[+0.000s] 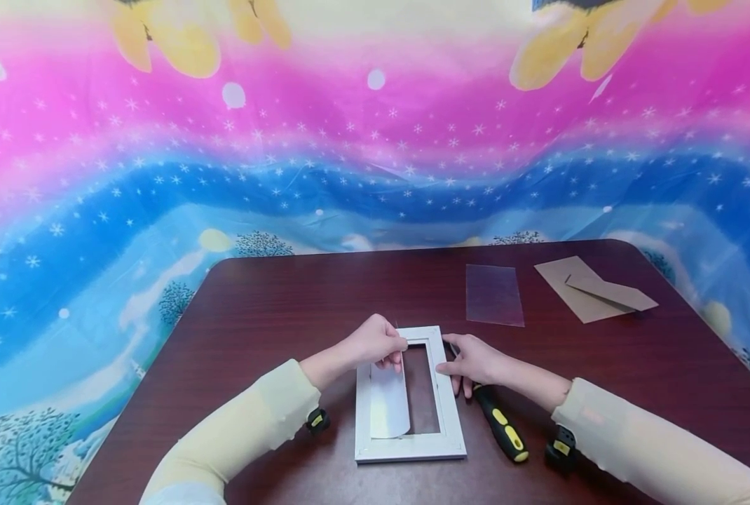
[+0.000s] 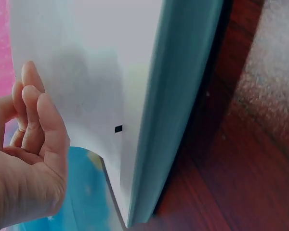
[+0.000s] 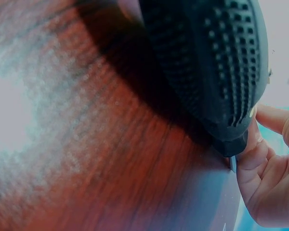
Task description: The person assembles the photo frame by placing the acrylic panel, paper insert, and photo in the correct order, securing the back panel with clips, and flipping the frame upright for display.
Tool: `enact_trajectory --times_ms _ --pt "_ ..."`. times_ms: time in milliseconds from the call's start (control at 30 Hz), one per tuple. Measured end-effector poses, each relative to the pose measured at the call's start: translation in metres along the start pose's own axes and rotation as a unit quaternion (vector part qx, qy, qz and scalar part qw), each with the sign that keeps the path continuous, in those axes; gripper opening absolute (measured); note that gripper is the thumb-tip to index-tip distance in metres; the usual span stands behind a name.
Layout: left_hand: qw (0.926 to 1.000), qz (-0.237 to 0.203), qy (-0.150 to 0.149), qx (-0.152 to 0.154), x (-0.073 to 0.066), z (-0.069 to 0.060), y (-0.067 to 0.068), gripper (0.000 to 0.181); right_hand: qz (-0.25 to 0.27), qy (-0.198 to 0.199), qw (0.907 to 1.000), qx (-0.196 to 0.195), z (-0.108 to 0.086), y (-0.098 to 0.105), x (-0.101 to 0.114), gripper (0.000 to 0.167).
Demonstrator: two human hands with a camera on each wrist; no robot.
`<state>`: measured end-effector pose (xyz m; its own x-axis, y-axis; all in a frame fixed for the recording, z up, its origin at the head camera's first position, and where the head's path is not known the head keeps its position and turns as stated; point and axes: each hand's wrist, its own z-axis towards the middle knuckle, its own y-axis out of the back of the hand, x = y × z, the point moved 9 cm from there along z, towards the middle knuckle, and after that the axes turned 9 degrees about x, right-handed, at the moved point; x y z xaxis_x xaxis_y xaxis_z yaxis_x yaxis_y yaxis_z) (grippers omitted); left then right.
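A white picture frame (image 1: 413,446) lies on the table in front of me, with a dark opening in its middle. My left hand (image 1: 380,342) pinches the top of a white paper sheet (image 1: 389,405), which curves and covers the left part of that opening. In the left wrist view the sheet (image 2: 86,43) spreads beside the bent fingers. My right hand (image 1: 476,361) holds the frame's right side, thumb on the rail and forefinger along the outer edge. Beside it lies a black and yellow screwdriver (image 1: 502,425); its ridged handle (image 3: 212,57) fills much of the right wrist view.
A clear rectangular sheet (image 1: 494,295) lies behind the right hand. Farther right is a brown backing board (image 1: 570,277) with its stand leg folded out. The dark wooden table (image 1: 274,301) ends at a printed cloth (image 1: 350,189).
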<state>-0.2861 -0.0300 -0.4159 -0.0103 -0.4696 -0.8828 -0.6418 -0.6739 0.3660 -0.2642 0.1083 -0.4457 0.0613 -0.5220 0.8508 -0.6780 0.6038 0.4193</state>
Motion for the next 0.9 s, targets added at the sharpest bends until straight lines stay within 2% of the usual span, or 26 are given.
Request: enact_trajectory --times_ms 167,400,667,900 --pt "1.0000 -0.003 0.005 -0.003 0.001 0.001 -0.003 0.032 0.001 0.007 1.0000 0.002 0.000 0.000 0.001 0.074" --pt "0.9994 0.033 0.006 0.009 0.001 0.002 -0.009 0.031 0.001 0.009 0.9999 0.004 -0.001 -0.001 0.003 0.073" --pt "0.9964 0.076 0.004 0.038 0.003 0.007 -0.017 0.039 -0.002 0.002 1.0000 0.003 0.000 -0.001 -0.001 0.072" --pt "0.9944 0.097 0.009 0.042 0.003 0.010 -0.019 0.040 0.001 0.001 1.0000 0.002 0.002 0.000 -0.002 0.071"
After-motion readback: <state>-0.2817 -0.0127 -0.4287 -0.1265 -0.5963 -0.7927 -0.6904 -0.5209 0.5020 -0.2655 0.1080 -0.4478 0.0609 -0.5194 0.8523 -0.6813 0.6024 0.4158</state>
